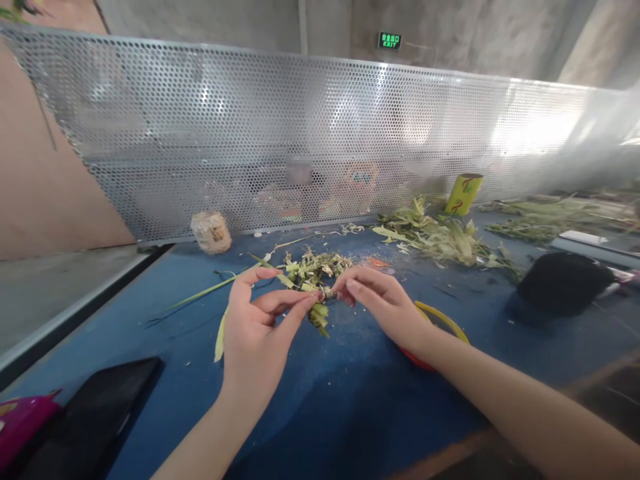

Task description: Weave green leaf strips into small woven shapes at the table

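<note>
My left hand (260,327) and my right hand (383,300) meet over the blue table (350,400), fingertips pinched together on a small woven piece of green leaf strips (320,303). A long green leaf strip (220,290) trails from it to the left, and a pale strip hangs down beside my left hand. Just behind the hands lies a small heap of leaf scraps (315,267).
A perforated metal screen (300,133) runs along the table's back. A bigger heap of leaves (435,237) and a yellow cup (464,193) stand at the back right, a black object (563,283) at right. A dark tablet (95,420) lies at front left, a twine ball (211,232) near the screen.
</note>
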A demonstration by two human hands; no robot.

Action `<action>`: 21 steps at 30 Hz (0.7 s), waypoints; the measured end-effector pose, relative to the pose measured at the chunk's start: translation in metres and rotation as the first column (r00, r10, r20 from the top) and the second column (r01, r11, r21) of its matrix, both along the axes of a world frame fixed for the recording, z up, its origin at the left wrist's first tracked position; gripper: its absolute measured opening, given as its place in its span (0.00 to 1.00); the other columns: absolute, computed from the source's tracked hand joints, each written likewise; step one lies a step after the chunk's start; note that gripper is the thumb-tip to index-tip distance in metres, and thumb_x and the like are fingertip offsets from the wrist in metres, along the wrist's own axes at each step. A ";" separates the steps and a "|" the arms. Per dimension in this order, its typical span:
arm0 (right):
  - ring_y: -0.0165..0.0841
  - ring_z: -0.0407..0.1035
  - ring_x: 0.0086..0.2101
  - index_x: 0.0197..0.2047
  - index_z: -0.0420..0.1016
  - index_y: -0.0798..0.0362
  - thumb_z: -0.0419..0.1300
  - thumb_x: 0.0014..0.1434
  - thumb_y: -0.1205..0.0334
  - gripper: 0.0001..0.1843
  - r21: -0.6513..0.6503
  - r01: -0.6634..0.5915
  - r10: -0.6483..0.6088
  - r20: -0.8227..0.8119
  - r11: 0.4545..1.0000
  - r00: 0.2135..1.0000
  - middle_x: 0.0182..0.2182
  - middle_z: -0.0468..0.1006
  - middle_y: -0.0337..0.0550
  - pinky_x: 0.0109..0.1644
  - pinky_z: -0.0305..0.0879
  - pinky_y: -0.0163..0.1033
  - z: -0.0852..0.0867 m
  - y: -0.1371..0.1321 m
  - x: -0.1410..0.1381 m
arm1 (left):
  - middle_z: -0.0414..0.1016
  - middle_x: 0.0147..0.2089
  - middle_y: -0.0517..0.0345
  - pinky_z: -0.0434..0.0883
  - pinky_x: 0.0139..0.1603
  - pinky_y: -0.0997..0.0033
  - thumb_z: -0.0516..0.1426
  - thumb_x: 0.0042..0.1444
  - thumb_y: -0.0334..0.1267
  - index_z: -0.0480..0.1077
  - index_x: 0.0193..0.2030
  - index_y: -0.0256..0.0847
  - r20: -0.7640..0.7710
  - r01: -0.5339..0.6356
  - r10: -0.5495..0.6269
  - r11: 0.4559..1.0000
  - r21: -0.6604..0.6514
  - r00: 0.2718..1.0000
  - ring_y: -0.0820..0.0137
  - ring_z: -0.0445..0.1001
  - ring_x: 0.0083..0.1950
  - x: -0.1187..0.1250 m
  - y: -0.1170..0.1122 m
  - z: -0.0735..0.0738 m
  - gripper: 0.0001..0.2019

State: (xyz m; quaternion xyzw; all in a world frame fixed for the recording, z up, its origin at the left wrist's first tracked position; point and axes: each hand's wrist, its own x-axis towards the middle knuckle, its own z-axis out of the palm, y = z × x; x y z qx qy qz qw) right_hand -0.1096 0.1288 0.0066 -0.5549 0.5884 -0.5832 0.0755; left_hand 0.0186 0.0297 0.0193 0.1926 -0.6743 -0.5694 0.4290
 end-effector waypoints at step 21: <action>0.25 0.64 0.26 0.39 0.70 0.55 0.62 0.46 0.58 0.17 0.194 -0.006 -0.007 0.069 0.981 0.998 0.32 0.71 0.42 0.28 0.64 0.32 -0.006 -0.004 0.011 | 0.67 0.46 0.51 0.66 0.49 0.68 0.60 0.44 0.40 0.68 0.28 0.37 0.154 -0.051 0.100 0.955 -0.291 0.983 0.70 0.71 0.42 -0.003 -0.012 -0.015 0.09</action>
